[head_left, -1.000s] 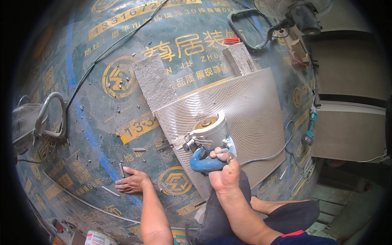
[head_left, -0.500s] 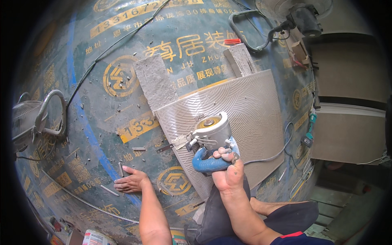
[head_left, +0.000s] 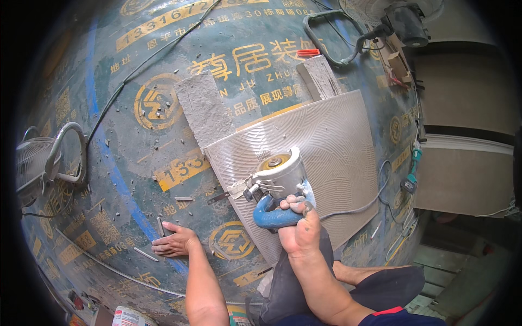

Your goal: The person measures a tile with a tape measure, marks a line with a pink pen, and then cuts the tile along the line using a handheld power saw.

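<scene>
My left hand (head_left: 176, 240) lies on the printed floor covering (head_left: 130, 163), fingers stretched out. A small grey strip (head_left: 160, 225) sits beside its thumb; whether they touch I cannot tell. Another thin strip (head_left: 145, 254) is just below the fingertips. My right hand (head_left: 298, 220) is wrapped around the blue handle of a circular saw (head_left: 284, 179), whose yellowish disc blade and silver guard face up. Under the saw is a large beige tile (head_left: 342, 146), its upper face covered in curved ridges. The saw hides part of the tile; whether it touches it I cannot tell.
Two rough grey blocks (head_left: 204, 108) show at the tile's far edge. A red piece (head_left: 308, 52) lies behind. Fans stand at left (head_left: 41, 163) and far right (head_left: 405, 24). Cables (head_left: 128, 79) cross the floor. A teal cordless tool (head_left: 411, 171) is near stacked boards (head_left: 462, 174).
The saw and my right hand have shifted very slightly left. My left hand stays in the same place on the floor covering.
</scene>
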`<state>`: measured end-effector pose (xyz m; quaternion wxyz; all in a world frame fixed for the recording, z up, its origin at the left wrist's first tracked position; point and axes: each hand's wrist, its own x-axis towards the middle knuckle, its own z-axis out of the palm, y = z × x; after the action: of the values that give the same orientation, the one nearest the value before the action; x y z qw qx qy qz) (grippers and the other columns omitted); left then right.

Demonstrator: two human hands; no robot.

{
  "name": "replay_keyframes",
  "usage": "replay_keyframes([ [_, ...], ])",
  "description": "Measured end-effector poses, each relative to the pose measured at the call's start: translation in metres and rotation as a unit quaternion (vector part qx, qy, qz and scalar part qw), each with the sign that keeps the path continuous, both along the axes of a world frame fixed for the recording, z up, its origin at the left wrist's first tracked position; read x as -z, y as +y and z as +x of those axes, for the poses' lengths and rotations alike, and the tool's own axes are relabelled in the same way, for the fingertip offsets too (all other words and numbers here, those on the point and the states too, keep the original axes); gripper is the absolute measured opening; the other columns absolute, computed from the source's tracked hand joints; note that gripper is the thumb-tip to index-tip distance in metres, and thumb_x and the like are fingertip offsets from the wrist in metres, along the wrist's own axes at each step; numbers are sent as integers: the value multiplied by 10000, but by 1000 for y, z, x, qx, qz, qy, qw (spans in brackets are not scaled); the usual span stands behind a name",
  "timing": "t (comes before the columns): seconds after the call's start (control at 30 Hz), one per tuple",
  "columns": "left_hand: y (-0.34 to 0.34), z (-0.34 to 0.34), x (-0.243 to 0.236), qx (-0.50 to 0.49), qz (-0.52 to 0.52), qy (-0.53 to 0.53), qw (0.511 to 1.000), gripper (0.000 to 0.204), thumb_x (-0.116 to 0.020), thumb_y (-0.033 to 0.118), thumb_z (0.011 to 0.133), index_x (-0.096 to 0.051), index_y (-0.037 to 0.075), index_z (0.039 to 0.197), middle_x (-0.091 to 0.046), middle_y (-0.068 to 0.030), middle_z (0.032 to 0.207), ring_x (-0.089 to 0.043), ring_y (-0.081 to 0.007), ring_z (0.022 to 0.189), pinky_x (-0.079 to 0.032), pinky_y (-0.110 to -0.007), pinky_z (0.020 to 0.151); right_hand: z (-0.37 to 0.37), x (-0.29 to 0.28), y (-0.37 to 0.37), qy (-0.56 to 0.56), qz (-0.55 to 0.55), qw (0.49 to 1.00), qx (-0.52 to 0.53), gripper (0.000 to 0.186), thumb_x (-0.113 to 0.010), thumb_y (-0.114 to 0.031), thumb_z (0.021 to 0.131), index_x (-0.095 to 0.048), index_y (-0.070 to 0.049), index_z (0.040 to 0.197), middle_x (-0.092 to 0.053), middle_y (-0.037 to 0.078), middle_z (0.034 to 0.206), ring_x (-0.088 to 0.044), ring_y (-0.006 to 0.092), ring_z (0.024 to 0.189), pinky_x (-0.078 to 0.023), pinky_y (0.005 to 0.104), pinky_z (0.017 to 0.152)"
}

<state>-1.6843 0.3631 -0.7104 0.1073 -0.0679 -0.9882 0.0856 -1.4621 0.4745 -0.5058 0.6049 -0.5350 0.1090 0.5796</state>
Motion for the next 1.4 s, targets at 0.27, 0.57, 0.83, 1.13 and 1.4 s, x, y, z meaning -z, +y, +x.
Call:
replay_keyframes([
  [0.27,5,2,-4,-16,-23,-27,999,875,-351,619,917,-249,-99,1407,-245,-287,1467,-229,-404,1378,-194,-487,1127,5,-1,-2,13,-2,1000,-5,92,-576,-1,688,-528,-64,735,-538,76,832,-514,222,810,-429,339,826],
  [0.57,7,3,-5,-13,-2,-6,1000,895,-358,639,903,-273,-106,1392,-275,-300,1449,-260,-412,1363,-188,-481,1130,12,-13,-3,38,2,999,-8,169,-564,14,649,-522,-62,794,-537,74,828,-518,226,799,-446,337,809],
  [0.83,5,2,-3,-8,13,-11,1000,903,-352,644,902,-265,-107,1397,-265,-297,1456,-247,-405,1371,-169,-478,1139,12,-4,-7,18,-8,1000,-4,138,-561,12,672,-544,-49,795,-554,86,838,-519,229,803,-440,338,821],
  [1.13,-2,-1,3,-1,6,-3,1000,904,-352,645,902,-265,-107,1397,-255,-292,1460,-233,-414,1372,-174,-484,1137,4,-1,-5,-9,-5,1000,2,104,-562,9,691,-529,-36,780,-533,87,836,-502,221,795,-433,336,830],
  [1.4,-3,0,2,0,4,0,1000,903,-358,642,901,-271,-110,1393,-268,-292,1454,-253,-425,1360,-184,-486,1131,-2,4,-4,-23,-3,1000,8,88,-558,17,693,-526,-46,745,-530,87,827,-506,227,792,-437,333,833],
])
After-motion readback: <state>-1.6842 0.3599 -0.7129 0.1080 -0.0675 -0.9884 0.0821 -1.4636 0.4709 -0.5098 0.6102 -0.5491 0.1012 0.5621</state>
